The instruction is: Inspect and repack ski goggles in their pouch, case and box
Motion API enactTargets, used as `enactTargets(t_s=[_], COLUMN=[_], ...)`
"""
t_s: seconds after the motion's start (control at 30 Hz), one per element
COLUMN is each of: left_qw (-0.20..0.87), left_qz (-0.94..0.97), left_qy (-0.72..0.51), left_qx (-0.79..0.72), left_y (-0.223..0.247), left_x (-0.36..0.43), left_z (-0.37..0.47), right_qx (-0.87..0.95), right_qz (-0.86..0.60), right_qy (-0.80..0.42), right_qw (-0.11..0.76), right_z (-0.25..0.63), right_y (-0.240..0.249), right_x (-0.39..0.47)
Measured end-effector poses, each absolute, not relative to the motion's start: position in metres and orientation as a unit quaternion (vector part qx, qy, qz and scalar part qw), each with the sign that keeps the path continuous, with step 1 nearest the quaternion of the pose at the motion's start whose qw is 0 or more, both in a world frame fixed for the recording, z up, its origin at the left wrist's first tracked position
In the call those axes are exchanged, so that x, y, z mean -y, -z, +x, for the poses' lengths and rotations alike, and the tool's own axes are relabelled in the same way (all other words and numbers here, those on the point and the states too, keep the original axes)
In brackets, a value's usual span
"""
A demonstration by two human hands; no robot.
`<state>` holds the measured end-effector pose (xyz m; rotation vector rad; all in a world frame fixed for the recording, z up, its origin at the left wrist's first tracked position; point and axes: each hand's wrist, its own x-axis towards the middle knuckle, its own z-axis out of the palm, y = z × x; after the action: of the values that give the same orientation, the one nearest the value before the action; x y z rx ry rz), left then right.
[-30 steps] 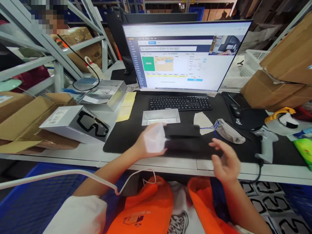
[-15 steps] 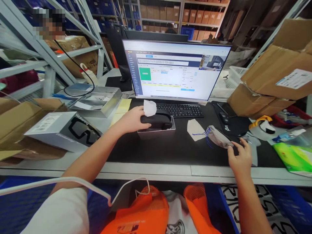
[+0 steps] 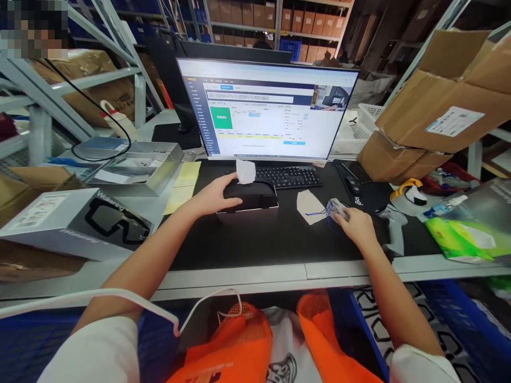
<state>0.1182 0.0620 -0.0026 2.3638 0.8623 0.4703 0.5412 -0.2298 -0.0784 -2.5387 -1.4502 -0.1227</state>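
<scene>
My left hand (image 3: pixel 213 197) grips the left end of a black case (image 3: pixel 253 198), thumb in front and the other fingers behind. The case sits in a shallow box with a pale rim in front of the keyboard (image 3: pixel 291 176). A crumpled piece of white paper (image 3: pixel 245 172) sticks up beside my fingertips. On the right of the black mat, my right hand (image 3: pixel 359 226) has its fingers closed on a small grey drawstring pouch (image 3: pixel 337 206) with blue cords. Left of the pouch lies a flat off-white piece (image 3: pixel 311 208); a cord end crosses it.
A monitor (image 3: pixel 263 117) stands behind the keyboard. Goggle box (image 3: pixel 107 221), open grey box (image 3: pixel 157 170) and yellow papers (image 3: pixel 183 183) are left. Mouse (image 3: pixel 352 185), handheld scanner (image 3: pixel 395 231), tape roll (image 3: pixel 408 197), green packet (image 3: pixel 459 236) and cartons (image 3: pixel 435 106) are right.
My right hand has moved left along the pouch and now covers much of it. My left hand stays on the black case. The whole view has shifted slightly.
</scene>
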Motion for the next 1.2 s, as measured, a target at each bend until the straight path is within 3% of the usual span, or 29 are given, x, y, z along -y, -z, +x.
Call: enactTargets(t_s=[0.1,0.17,0.3,0.43,0.6,0.77,0.83,0.97,1.2], left_qw=[0.307,0.283,0.153,0.174,0.249,0.265,0.25,0.235,0.215], left_qz=[0.877,0.876,0.84,0.857,0.816,0.809,0.835,0.865,0.907], left_qy=[-0.151,-0.197,-0.431,-0.478,-0.522,-0.523,-0.488,-0.442,-0.362], left_qx=[-0.338,-0.338,-0.293,-0.087,0.012,-0.031,-0.047,-0.045,-0.022], left_y=[0.013,0.014,0.0,-0.02,-0.031,-0.028,-0.026,-0.026,-0.034], left_x=[-0.067,-0.063,-0.025,0.028,0.042,0.031,0.03,0.028,0.025], left_z=[0.115,0.111,0.116,0.147,0.175,0.17,0.167,0.159,0.155], right_qx=[0.479,0.467,0.464,0.504,0.601,0.701,0.753,0.8,0.831], right_qz=[-0.871,-0.861,-0.763,-0.648,-0.572,-0.533,-0.498,-0.483,-0.444], right_qy=[0.0,-0.018,-0.097,-0.24,-0.301,-0.07,-0.007,0.033,0.018], right_qw=[0.108,0.2,0.44,0.519,0.47,0.468,0.431,0.354,0.335], right_z=[0.536,0.535,0.517,0.463,0.409,0.39,0.381,0.369,0.377], right_y=[0.064,0.054,0.019,-0.032,-0.075,-0.082,-0.079,-0.071,-0.064], right_x=[0.216,0.213,0.211,0.205,0.182,0.158,0.156,0.158,0.144])
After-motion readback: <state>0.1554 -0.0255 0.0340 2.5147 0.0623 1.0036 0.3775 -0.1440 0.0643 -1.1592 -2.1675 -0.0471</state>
